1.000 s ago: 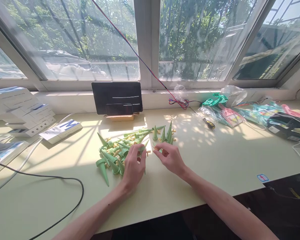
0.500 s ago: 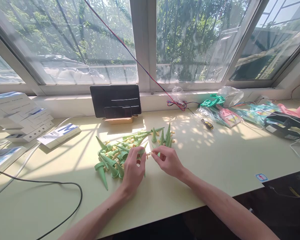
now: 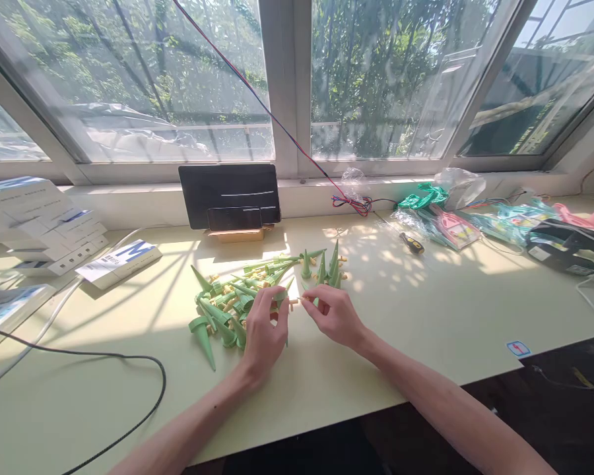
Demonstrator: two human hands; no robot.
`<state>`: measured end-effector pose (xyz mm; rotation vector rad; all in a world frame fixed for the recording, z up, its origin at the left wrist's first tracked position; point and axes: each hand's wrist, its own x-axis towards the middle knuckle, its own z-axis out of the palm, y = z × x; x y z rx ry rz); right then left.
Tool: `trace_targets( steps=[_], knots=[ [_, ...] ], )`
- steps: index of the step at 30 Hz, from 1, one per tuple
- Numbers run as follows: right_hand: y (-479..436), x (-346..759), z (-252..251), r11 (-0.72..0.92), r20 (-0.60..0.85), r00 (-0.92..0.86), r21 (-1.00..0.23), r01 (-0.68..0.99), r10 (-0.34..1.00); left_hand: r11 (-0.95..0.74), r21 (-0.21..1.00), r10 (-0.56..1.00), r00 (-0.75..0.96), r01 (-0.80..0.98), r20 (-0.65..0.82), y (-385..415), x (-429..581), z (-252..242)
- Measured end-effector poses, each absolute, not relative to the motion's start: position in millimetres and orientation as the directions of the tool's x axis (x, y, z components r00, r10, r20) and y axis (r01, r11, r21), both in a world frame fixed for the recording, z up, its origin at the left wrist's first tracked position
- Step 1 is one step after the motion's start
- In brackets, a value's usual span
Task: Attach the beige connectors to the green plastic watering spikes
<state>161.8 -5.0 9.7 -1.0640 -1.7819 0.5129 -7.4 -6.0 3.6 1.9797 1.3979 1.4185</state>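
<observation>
My left hand (image 3: 268, 324) is closed around a green plastic watering spike (image 3: 280, 297), its cone mostly hidden by the fingers. A small tan valve (image 3: 293, 302) sticks out of it toward the right. Just across a narrow gap, my right hand (image 3: 335, 315) pinches at thumb and fingertips; what lies in the pinch is too small to make out. Left of and behind my left hand spreads a pile of similar green spikes (image 3: 222, 310) with tan valves. Beyond my right hand, several spikes (image 3: 321, 270) stand point up in a loose group.
A tablet (image 3: 228, 191) leans on a stand by the window. White boxes (image 3: 121, 264) are on the left, with a black cable (image 3: 129, 359) in front. Toward the right lie a screwdriver (image 3: 412, 244), bagged parts (image 3: 450, 227) and a black strapped device (image 3: 567, 247).
The view has shifted slightly. Both hands keep nearly the same pose, with the left still on the spike and the right still pinching beside the valve.
</observation>
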Motion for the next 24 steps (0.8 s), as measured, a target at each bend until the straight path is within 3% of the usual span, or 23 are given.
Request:
trace_targets(
  steps=[24],
  knots=[
    [-7.0, 164.1, 12.2, 0.528, 0.490, -0.201, -0.754, 0.392, 0.849, -0.477, 0.736, 0.851, 0.040, 0.481, 0.524, -8.5, -5.6, 8.4]
  ],
)
